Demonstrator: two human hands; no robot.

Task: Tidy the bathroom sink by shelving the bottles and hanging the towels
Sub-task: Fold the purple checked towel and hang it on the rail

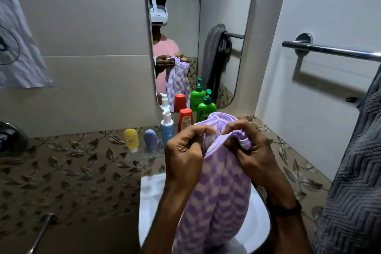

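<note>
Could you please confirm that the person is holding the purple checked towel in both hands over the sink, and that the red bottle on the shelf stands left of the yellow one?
Not quite. The head view shows the red bottle standing right of the yellow bottle on the shelf. The rest holds: the left hand and right hand both grip the purple checked towel over the sink.

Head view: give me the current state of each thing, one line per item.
Purple towel: held up over the sink, gathered at its top edge.
Left hand: grip closed on the towel.
Right hand: grip closed on the towel.
Grey towel: hanging from the rail.
Bottles: upright on the shelf.
</note>
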